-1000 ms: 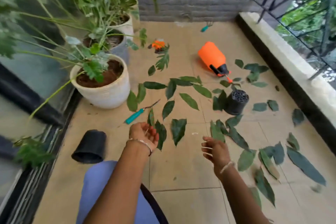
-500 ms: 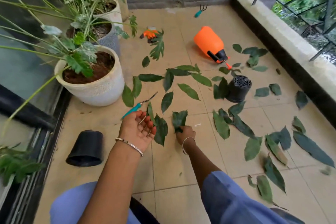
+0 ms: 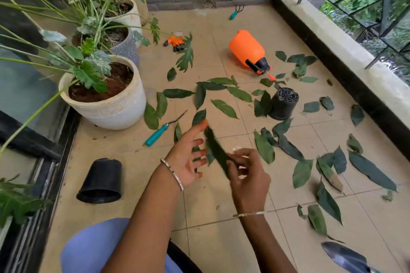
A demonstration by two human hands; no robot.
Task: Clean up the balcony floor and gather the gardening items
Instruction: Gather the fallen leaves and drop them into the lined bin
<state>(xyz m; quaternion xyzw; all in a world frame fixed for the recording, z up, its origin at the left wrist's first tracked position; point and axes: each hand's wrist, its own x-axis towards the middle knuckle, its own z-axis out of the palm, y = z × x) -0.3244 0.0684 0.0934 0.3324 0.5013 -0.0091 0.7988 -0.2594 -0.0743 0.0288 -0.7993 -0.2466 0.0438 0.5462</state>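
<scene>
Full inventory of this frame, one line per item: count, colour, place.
loose leaves: dozens, green, scattered over the floor tiles
held leaf: 1, dark green, blurred, between the hands
sprayer: 1, orange, on its side, far centre
plastic pots: 2, black; one on its side at left, one upside down centre right
hand tools: 2, teal handles; one by the near planter, one by the far wall
trowel: 1, grey blade, bottom right corner
gloves: orange, count unclear, beside the planters
planters: at least 3, white and grey, with plants, along the left
left hand: open, beside the held leaf
right hand: pinches the held leaf
</scene>
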